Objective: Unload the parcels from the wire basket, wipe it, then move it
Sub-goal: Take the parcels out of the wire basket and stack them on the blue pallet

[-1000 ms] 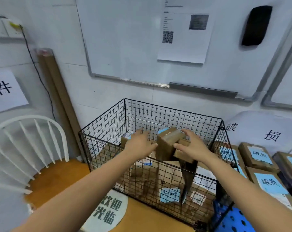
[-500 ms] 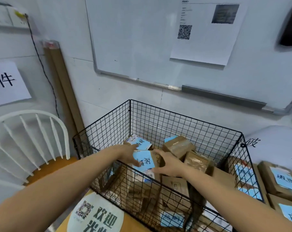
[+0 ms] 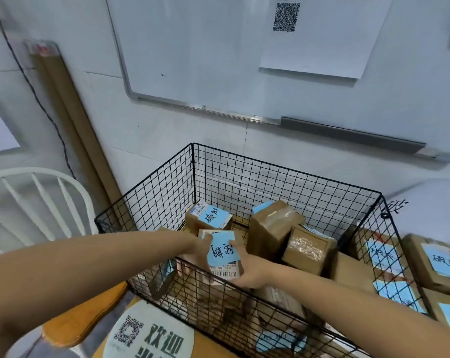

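A black wire basket (image 3: 283, 182) stands on a wooden table against the wall, holding several brown cardboard parcels. Both my hands reach over its near rim and grip one parcel with a blue handwritten label (image 3: 222, 251). My left hand (image 3: 196, 250) holds its left side and my right hand (image 3: 247, 267) its right and lower side. Behind it lies another blue-labelled parcel (image 3: 208, 217). Two taped parcels (image 3: 273, 226) (image 3: 308, 250) lean to the right of it.
A white spindle-back chair (image 3: 35, 202) stands left of the basket. More blue-labelled parcels (image 3: 435, 262) are stacked to the right, outside the basket. A round white sticker (image 3: 149, 332) lies on the table in front. A whiteboard (image 3: 244, 52) hangs on the wall behind.
My hands left the upright taped parcel, moved left and down, and closed around the blue-labelled parcel. The view has moved closer to the basket.
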